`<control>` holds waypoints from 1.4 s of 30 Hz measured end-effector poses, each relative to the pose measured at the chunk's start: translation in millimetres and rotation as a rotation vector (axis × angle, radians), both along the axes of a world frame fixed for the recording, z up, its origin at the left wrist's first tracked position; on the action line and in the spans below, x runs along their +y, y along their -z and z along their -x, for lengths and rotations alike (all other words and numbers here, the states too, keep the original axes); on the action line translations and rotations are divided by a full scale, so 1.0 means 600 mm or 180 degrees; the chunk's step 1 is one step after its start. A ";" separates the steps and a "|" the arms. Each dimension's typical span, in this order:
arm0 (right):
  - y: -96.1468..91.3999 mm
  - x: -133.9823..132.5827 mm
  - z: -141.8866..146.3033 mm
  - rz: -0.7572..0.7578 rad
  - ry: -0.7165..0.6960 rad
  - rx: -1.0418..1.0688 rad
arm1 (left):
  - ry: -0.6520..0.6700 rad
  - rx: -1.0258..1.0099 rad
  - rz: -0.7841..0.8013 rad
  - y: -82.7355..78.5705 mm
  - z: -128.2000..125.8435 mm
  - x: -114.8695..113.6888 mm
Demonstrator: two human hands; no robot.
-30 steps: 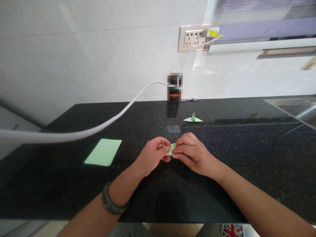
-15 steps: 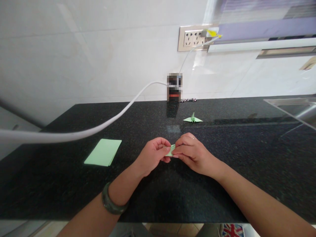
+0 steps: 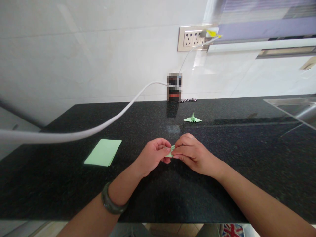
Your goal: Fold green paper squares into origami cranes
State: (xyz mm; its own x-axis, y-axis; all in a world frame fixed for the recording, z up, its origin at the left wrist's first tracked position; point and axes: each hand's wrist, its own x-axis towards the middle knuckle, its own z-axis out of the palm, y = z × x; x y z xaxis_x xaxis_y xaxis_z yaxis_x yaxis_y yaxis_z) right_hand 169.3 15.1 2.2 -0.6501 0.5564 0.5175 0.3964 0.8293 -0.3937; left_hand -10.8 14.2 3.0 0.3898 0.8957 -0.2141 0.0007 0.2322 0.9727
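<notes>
My left hand [image 3: 153, 156] and my right hand [image 3: 194, 153] meet over the middle of the black granite counter [image 3: 222, 171]. Both pinch a small folded piece of light green paper [image 3: 171, 151] between their fingertips; only a sliver of it shows. A dark bangle circles my left wrist. A finished green paper crane [image 3: 193, 118] sits farther back on the counter, behind my right hand. A stack of green paper sheets [image 3: 103, 152] lies flat to the left of my left hand.
A thick white cable [image 3: 93, 130] arcs over the counter's left side to a pixelated dark object [image 3: 174, 88] by the wall. A wall socket [image 3: 194, 38] holds a plug. A metal sink edge [image 3: 291, 107] is at far right.
The fingertips have closed slightly more over the green paper, hiding more of it. Both hands stay in the same place.
</notes>
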 end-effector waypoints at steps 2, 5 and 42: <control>0.000 0.000 0.000 0.0016 0.0001 -0.0004 | -0.0005 -0.0003 0.0008 -0.001 -0.001 -0.001; -0.002 0.000 0.000 0.0017 0.0009 0.0004 | -0.0035 -0.0006 -0.0041 -0.002 -0.001 -0.001; -0.001 -0.012 0.016 0.0725 0.0465 0.0110 | 0.0039 0.0278 -0.0243 0.008 -0.004 -0.003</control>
